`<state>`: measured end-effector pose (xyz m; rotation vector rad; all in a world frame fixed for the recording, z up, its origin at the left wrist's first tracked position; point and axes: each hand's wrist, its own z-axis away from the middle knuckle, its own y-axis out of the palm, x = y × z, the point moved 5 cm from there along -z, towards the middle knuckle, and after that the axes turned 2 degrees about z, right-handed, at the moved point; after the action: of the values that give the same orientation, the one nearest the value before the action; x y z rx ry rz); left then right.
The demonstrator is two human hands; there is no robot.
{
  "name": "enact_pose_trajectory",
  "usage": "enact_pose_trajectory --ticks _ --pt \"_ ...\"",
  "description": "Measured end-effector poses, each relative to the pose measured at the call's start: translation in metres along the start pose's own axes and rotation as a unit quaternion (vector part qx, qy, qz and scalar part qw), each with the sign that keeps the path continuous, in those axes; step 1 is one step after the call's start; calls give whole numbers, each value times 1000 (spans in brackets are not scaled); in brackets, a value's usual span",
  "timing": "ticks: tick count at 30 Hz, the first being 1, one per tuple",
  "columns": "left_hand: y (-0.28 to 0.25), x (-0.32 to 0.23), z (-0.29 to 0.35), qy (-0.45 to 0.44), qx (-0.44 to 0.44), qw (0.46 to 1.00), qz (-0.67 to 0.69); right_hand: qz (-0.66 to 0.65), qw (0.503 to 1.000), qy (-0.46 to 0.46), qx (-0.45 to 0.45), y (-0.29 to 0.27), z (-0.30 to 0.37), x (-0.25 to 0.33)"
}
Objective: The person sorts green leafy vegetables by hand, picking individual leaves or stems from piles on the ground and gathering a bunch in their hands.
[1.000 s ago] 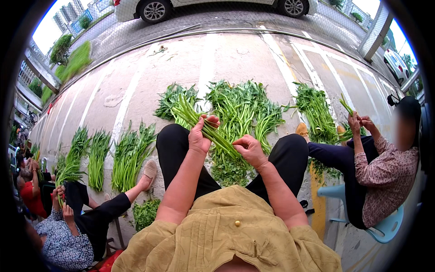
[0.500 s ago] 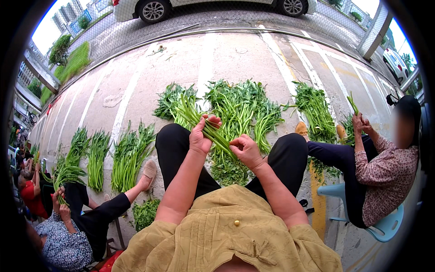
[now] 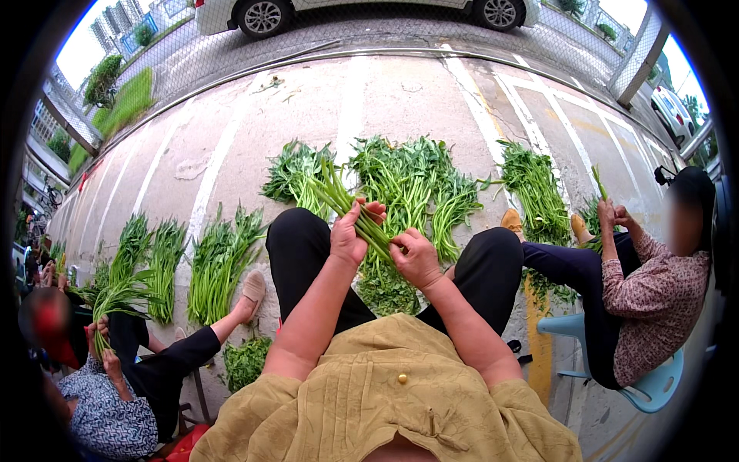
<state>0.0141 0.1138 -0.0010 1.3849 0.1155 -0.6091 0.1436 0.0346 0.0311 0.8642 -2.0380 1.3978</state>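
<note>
A small bunch of water spinach (image 3: 332,192) slants across the space between my knees, its long green stems running down toward the right. Around its middle my left hand (image 3: 353,236) is closed, palm partly turned up. The thumb and fingers of my right hand (image 3: 416,259) pinch at the lower stem ends. Beyond my hands, a wide pile of water spinach (image 3: 400,181) lies on the pavement. Under my hands sits a low heap of short leafy pieces (image 3: 387,287), partly hidden by them.
More greens lie in rows at left (image 3: 219,266) and right (image 3: 533,185). One person sits on a blue plastic stool (image 3: 654,379) at right, holding stems; another at left holds a leafy bunch (image 3: 119,299). A wire fence and a parked car (image 3: 369,6) stand at the far side.
My left hand has shifted slightly right and down along with the bunch. My right hand has barely moved, still pinching the stem ends. At far left, the person in red has moved.
</note>
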Motion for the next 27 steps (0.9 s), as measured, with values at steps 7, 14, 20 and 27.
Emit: enact_pose_trajectory --ticks 7,14,20,27 --pt "2 -1 1 5 -19 999 -33 -74 996 51 12 -2 -1 -12" --pt "4 1 2 1 -6 1000 -29 -70 996 48 26 4 0 -15" --pt "-4 5 -3 -20 -3 1000 7 -6 1000 1 25 2 -2 -5" --pt "-7 7 -4 -28 -7 999 30 -41 998 32 20 2 -1 -10"
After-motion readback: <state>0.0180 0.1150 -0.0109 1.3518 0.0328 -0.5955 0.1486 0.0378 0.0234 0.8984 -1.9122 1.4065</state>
